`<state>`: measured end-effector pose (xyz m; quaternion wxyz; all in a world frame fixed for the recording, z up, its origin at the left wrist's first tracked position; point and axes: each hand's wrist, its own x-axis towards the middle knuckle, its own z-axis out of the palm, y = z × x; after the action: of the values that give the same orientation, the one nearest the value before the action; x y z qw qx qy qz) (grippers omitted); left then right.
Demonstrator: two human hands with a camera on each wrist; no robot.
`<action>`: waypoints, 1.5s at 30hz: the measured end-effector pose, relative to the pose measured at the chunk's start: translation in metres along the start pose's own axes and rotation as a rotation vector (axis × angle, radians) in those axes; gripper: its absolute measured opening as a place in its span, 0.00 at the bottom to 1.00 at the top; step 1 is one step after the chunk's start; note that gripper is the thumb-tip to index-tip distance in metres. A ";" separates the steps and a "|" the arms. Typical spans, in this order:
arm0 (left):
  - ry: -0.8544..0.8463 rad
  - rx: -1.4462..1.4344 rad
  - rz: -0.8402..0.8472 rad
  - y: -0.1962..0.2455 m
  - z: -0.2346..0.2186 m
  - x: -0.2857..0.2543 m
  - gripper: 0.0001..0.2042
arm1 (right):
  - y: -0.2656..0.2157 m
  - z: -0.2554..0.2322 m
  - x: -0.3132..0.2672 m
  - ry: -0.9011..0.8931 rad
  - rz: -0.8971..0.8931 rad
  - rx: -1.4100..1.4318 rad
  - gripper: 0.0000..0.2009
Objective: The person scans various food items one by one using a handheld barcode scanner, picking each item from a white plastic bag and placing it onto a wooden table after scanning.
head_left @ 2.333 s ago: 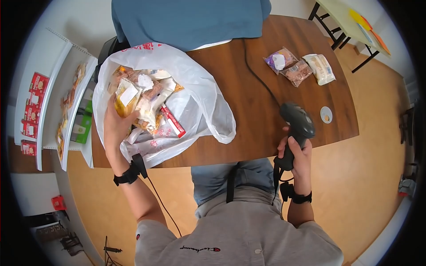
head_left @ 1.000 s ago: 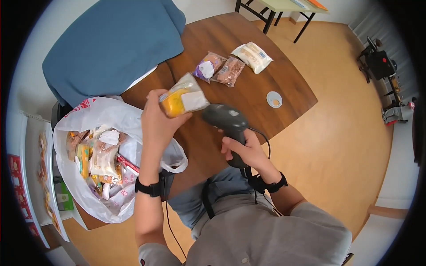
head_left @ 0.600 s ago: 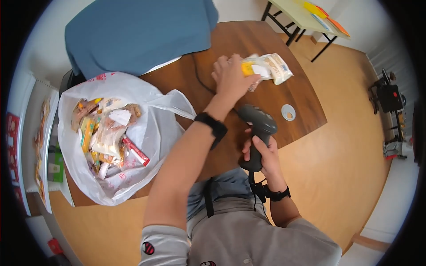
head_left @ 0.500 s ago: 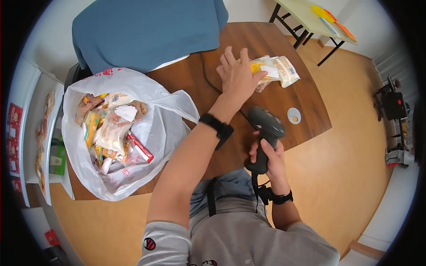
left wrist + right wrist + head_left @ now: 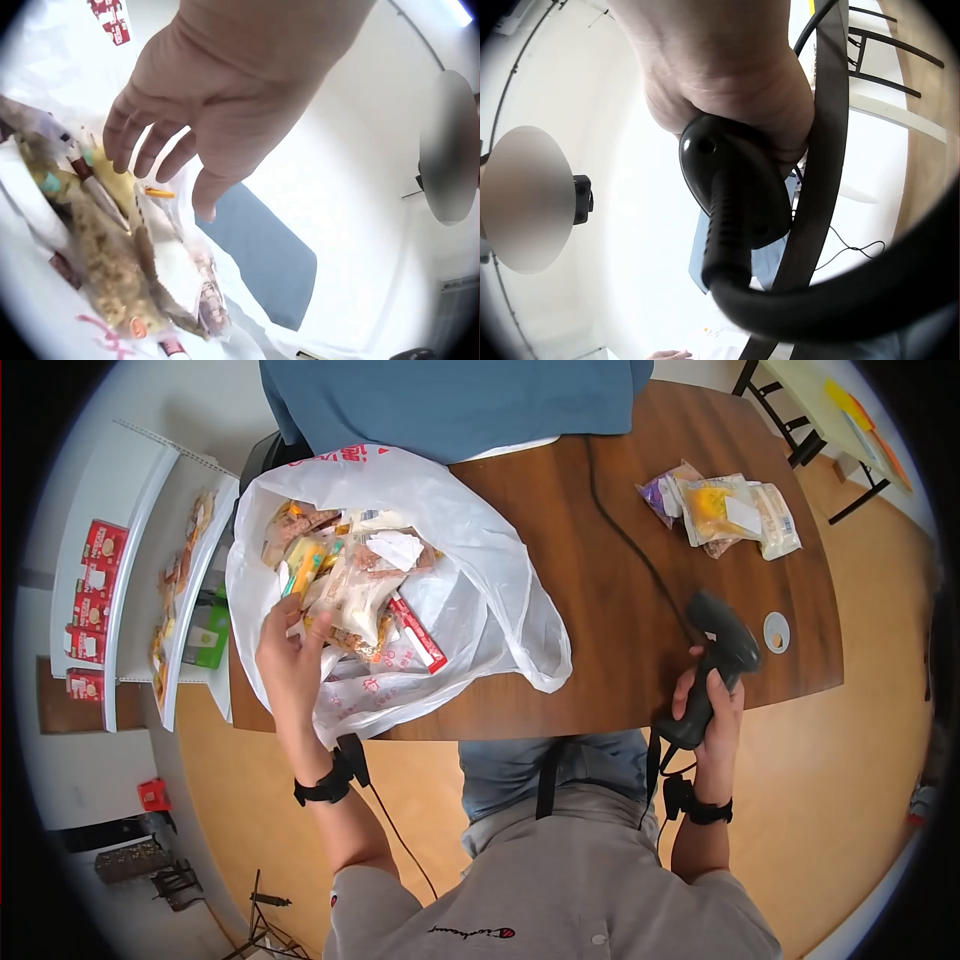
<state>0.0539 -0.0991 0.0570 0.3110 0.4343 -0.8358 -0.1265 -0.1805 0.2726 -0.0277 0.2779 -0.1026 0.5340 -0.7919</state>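
Note:
My left hand (image 5: 290, 665) reaches into the white plastic bag (image 5: 480, 590), fingers loosely bent and holding nothing. Its fingertips are right at a yellow packet (image 5: 305, 565) among several clear-wrapped snack packs (image 5: 350, 595). A red-and-white stick packet (image 5: 418, 635) lies beside these. In the left wrist view, the left hand (image 5: 202, 112) hangs over the packets with its fingers apart. My right hand (image 5: 725, 715) grips a black barcode scanner (image 5: 725, 630) by its handle at the table's front edge. The scanner's butt and cable (image 5: 727, 225) fill the right wrist view.
At the back right of the table (image 5: 620, 650), a yellow pack (image 5: 712, 510) lies over other wrapped packs, beside a white one (image 5: 778, 522). A round white sticker (image 5: 776, 632) is near the right edge. Blue cloth (image 5: 460, 405) covers something behind the bag. Shelves (image 5: 140, 580) stand left.
My left hand took a yellow pack from the bag, carried it right, laid it on the other packs and let go. It has returned to the bag. My right hand still holds the scanner.

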 end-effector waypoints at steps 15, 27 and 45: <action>-0.359 0.143 0.340 0.046 0.020 0.050 0.25 | 0.002 -0.005 -0.004 0.021 0.059 0.069 0.16; -0.400 -0.414 0.584 0.184 0.126 0.002 0.23 | -0.011 0.016 -0.001 -0.082 0.076 -0.101 0.15; -0.477 -0.489 0.300 0.222 0.236 0.067 0.30 | -0.010 0.024 0.016 -0.104 0.117 -0.063 0.14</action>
<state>-0.2672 -0.0353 0.0091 0.2172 0.1783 -0.8842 -0.3732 -0.1859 0.2478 -0.0106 0.3477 -0.1211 0.5486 -0.7507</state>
